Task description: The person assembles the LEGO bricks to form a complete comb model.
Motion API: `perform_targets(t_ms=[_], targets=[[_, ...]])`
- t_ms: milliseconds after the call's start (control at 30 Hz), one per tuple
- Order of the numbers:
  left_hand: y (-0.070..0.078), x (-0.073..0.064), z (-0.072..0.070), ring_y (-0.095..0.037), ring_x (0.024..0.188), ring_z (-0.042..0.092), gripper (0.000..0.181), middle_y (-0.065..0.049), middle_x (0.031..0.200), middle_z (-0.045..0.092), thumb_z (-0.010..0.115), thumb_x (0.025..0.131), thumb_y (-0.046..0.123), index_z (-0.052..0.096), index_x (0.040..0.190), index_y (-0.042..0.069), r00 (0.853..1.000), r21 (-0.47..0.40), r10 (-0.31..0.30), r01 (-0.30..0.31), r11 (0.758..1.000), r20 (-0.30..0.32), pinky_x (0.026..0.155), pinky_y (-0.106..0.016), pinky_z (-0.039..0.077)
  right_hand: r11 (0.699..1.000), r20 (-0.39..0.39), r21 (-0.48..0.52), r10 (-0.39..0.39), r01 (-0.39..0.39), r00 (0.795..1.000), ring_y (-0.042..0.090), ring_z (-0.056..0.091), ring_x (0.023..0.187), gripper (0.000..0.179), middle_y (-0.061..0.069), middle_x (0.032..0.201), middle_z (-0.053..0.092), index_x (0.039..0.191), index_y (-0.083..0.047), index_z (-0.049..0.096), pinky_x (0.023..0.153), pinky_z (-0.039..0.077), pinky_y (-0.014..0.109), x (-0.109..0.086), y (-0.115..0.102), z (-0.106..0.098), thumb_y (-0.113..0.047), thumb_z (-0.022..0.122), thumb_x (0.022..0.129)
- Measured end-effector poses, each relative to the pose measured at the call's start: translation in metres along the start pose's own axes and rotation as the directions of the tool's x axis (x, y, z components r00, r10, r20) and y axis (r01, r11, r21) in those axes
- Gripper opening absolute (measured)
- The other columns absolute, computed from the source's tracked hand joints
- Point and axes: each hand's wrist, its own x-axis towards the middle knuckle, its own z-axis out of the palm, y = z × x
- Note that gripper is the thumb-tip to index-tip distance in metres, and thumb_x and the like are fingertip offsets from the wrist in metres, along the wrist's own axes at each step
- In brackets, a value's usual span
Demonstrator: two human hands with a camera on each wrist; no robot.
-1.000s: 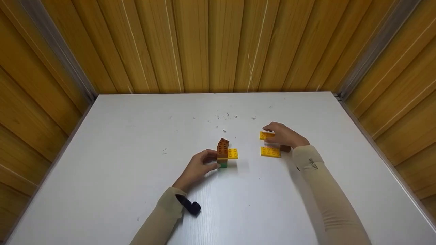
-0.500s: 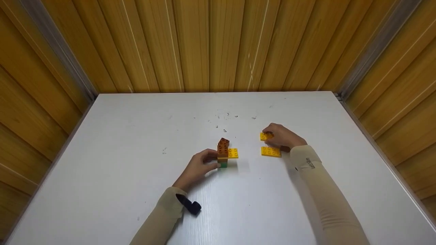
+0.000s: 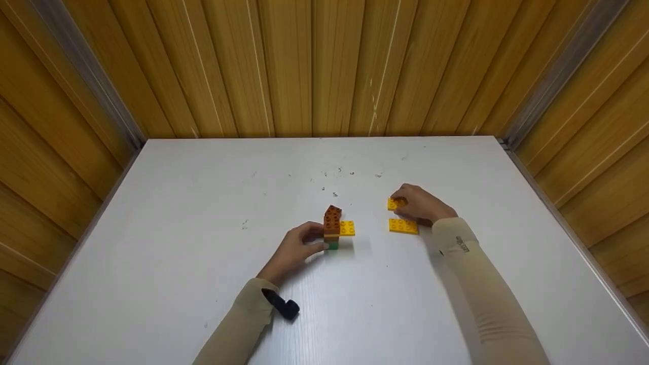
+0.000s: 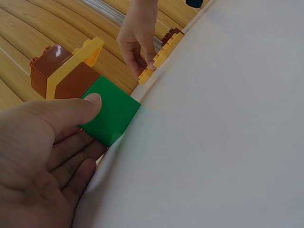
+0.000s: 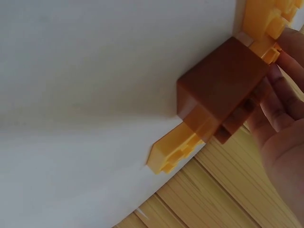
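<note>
In the head view my left hand [image 3: 294, 249] grips a small tower of toy building bricks [image 3: 331, 225] by its lower part. The left wrist view shows the thumb against its green bottom brick [image 4: 113, 111], with a brown brick, a yellow plate and more brown above. The yellow plate juts out to one side. At the right, my right hand [image 3: 421, 203] pinches the far yellow plate [image 3: 392, 204], partly covering it. A second yellow plate [image 3: 403, 226] lies just nearer on the table. A loose brown brick [image 5: 223, 80] sits by the right palm, mostly hidden from the head view.
Everything stands on a white table [image 3: 203, 203] with dark specks towards its back. Wood-patterned panels [image 3: 284, 66] enclose the back and sides. A black strap piece [image 3: 281, 305] sits at the left cuff.
The right hand's fingers have come down and closed on the far yellow plate, and its wrist has shifted slightly left. My left hand and the brick tower have stayed put.
</note>
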Motion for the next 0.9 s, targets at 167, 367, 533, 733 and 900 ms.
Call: perform_targets(t_ms=[167,367,533,733,900], targets=[[0.0,0.0,0.0,-0.019,0.114,0.061,0.036,-0.005,0.12,0.066,0.071,0.086,0.014,0.06,0.12,0.013,1.0,0.013,-0.011,0.011,1.0,-0.002,0.103,-0.037,0.047,1.0,-0.002,-0.003,-0.003,0.003,1.0,0.029,0.053,0.113,0.04,0.015,0.124,0.057,0.128,-0.002,0.06,0.105,0.043,0.049,-0.002,-0.001,-0.001,-0.014,0.065,0.091],[0.001,0.0,0.0,-0.017,0.113,0.061,0.035,-0.002,0.12,0.066,0.071,0.086,0.014,0.061,0.119,0.015,1.0,0.022,-0.031,0.031,0.999,-0.004,0.103,-0.036,0.047,1.0,-0.012,0.014,-0.016,0.016,1.0,0.028,0.053,0.111,0.04,0.014,0.122,0.058,0.128,-0.002,0.06,0.103,0.043,0.048,-0.003,-0.002,-0.001,-0.015,0.067,0.09],[0.001,0.0,0.0,-0.018,0.114,0.061,0.035,-0.002,0.12,0.065,0.071,0.086,0.015,0.061,0.12,0.015,1.0,0.024,-0.024,0.024,0.999,-0.003,0.103,-0.037,0.047,1.0,-0.012,0.022,-0.015,0.015,1.0,0.026,0.053,0.107,0.042,0.012,0.12,0.058,0.127,-0.003,0.061,0.102,0.044,0.047,-0.004,-0.006,-0.003,-0.017,0.068,0.089],[0.004,-0.003,0.0,-0.02,0.115,0.061,0.036,-0.005,0.12,0.065,0.071,0.086,0.014,0.06,0.12,0.013,1.0,-0.009,0.0,0.0,1.0,0.006,0.103,-0.038,0.046,0.999,-0.016,0.038,-0.033,0.033,0.999,0.028,0.052,0.113,0.042,0.011,0.121,0.058,0.127,-0.005,0.061,0.104,0.042,0.048,-0.006,-0.011,-0.004,-0.017,0.068,0.087],[0.003,-0.003,-0.001,-0.02,0.115,0.06,0.036,-0.006,0.121,0.065,0.072,0.086,0.014,0.06,0.12,0.012,1.0,-0.022,0.002,-0.001,1.0,0.01,0.103,-0.038,0.046,0.999,-0.009,0.03,-0.025,0.025,1.0,0.027,0.052,0.116,0.042,0.008,0.123,0.058,0.126,-0.007,0.063,0.106,0.041,0.048,-0.007,-0.018,-0.006,-0.024,0.069,0.088]])
